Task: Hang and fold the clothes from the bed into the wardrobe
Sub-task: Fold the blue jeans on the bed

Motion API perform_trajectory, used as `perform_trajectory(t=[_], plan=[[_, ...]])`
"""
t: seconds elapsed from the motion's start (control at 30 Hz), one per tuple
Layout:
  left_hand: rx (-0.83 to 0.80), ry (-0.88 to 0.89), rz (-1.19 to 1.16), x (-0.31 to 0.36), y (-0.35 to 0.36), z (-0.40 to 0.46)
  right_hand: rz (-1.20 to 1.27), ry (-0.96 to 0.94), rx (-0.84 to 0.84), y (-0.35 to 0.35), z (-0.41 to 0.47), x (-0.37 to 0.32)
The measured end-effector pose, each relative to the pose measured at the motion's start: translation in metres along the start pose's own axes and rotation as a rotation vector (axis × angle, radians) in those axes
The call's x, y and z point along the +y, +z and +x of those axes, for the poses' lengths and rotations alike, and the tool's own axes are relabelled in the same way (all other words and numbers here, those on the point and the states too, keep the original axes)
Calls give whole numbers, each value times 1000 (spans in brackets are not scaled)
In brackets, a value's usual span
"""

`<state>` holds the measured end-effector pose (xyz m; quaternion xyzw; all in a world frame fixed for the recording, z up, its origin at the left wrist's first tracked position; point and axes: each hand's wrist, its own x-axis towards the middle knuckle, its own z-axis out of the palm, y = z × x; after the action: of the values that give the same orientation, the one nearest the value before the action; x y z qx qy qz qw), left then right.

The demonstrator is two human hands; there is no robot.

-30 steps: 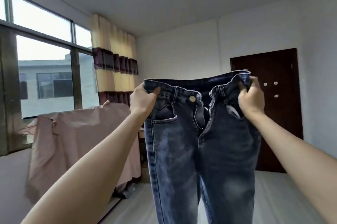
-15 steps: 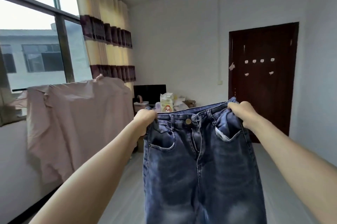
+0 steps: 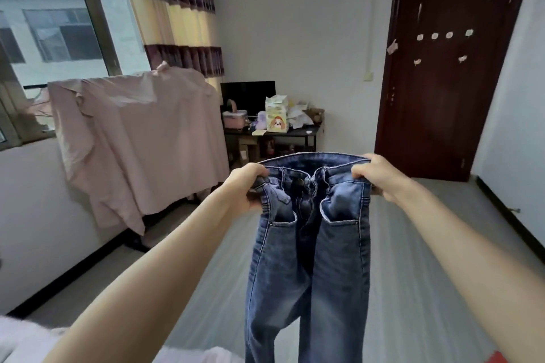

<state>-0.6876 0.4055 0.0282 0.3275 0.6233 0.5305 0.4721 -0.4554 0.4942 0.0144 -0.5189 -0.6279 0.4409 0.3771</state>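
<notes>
At the centre of the view, held out in mid-air above the grey floor (image 3: 427, 244), a pair of blue jeans (image 3: 309, 259) hangs by its waistband. The left hand (image 3: 246, 188) grips the left end of the waistband with its fingers curled round the denim, and the right hand (image 3: 380, 176) grips the right end the same way. The fly is open under the metal button, both front pockets face the camera, and the legs drop straight down until the bottom edge cuts them off. No brand tab or lettering can be read on the denim.

Far back against the wall stands a dark desk (image 3: 283, 134) with a black monitor (image 3: 247, 95) and a pale box (image 3: 276, 117) printed with a cartoon dog; any writing on it is too small to read. The rest of the clutter on the desk is hard to make out. To the left, under the window (image 3: 59, 23), a pink sheet (image 3: 132, 141) drapes over a frame and hides it. Striped curtains (image 3: 180, 17) hang beside the window. At far right is a dark brown door (image 3: 442, 82) with small pale stickers. Pale fabric at the near left corner and a red patch at the near right are cropped and unclear.
</notes>
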Motion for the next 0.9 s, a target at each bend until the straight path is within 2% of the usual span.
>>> perform_trajectory(t=[0.07, 0.13, 0.23, 0.3, 0.47, 0.53, 0.7, 0.83, 0.9], plan=[[60, 48, 97, -9, -8, 1, -369, -81, -81, -6, -3, 3], [52, 98, 176, -16, -15, 0, -689, -95, -251, -9, -5, 4], [33, 152, 270, -26, -19, -5, -982, -137, -427, 3, -14, 8], [6, 172, 264, -31, -20, -10, -1007, -192, -449, 19, -21, 18], [-11, 170, 201, -31, -34, -21, -1112, -631, -251, 43, -35, 42], [-5, 165, 154, -30, -41, -25, -1205, -742, -185, 48, -36, 45], [33, 164, 132, -27, -56, -35, -1253, -831, -143, 65, -41, 38], [-2, 189, 255, -28, -68, -48, -994, -829, -95, 73, -44, 28], [-50, 202, 292, -27, -72, -54, -990, -775, -92, 76, -43, 22]])
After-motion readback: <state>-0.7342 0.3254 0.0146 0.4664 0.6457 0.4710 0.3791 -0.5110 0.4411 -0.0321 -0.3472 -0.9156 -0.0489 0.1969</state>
